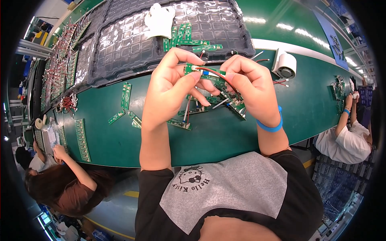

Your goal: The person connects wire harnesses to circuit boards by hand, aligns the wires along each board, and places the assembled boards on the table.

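Above the green table, a narrow green circuit board point(188, 69) is held up between both hands. My left hand point(171, 90) is closed, its thumb and index finger pinching the board's left end at a small white connector. From that connector a red and black cable point(215, 72) curves to the right along the board. My right hand point(253, 86), with a blue wristband, is closed on the cable and the board's right end, which its fingers partly cover. Beneath the hands lies a pile of boards with cables point(233, 99), partly hidden by them.
Black plastic trays point(124, 40) span the back, bearing loose boards point(181, 35) and what looks like a white glove point(160, 22). A white round device point(286, 65) stands back right. Wired boards point(66, 52) crowd the far left. Co-workers sit left point(72, 184) and right point(345, 140).
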The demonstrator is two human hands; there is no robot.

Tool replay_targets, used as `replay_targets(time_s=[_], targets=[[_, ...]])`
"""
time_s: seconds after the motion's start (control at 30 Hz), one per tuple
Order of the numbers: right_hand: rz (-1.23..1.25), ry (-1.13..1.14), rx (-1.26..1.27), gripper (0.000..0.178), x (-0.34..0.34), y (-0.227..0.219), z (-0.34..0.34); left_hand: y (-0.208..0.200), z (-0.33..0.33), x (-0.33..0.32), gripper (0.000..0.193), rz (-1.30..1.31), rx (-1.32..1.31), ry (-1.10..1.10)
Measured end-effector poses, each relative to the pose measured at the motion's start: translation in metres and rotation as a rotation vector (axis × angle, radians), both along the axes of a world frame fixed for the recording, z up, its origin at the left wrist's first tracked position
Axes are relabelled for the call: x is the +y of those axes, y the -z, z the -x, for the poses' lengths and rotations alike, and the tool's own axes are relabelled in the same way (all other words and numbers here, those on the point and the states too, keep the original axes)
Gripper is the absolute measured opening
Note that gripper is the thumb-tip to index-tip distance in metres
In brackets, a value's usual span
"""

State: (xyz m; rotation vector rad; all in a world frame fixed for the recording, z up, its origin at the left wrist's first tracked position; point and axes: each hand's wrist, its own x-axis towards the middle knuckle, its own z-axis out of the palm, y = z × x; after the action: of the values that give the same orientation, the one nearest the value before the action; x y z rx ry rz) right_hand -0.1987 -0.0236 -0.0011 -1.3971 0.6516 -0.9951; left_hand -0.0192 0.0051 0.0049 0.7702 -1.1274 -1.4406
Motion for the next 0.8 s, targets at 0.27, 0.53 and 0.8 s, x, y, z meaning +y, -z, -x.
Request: replay_targets(time_s=[0.27, 0.53, 0.8], targets=[[-0.023, -0.009, -0.011, 0.006, 0.0003, 0.0001, -0.0006, 0.0014, -0.0002, -0.0012, 0.015, -0.009, -0.001, 0.006], [0.001, 0.015, 0.042, 0.006, 0.0017, -0.0001, -0.0035, 0.0002, 0.0011, 0.0014, 0.016, 0.013, -0.047, -0.028], [0.173, 0.037, 0.102, 0.009, 0.005, 0.0013, -0.0073, 0.0035, 0.0049, 0.0039, 0.017, 0.048, -0.135, -0.132]])
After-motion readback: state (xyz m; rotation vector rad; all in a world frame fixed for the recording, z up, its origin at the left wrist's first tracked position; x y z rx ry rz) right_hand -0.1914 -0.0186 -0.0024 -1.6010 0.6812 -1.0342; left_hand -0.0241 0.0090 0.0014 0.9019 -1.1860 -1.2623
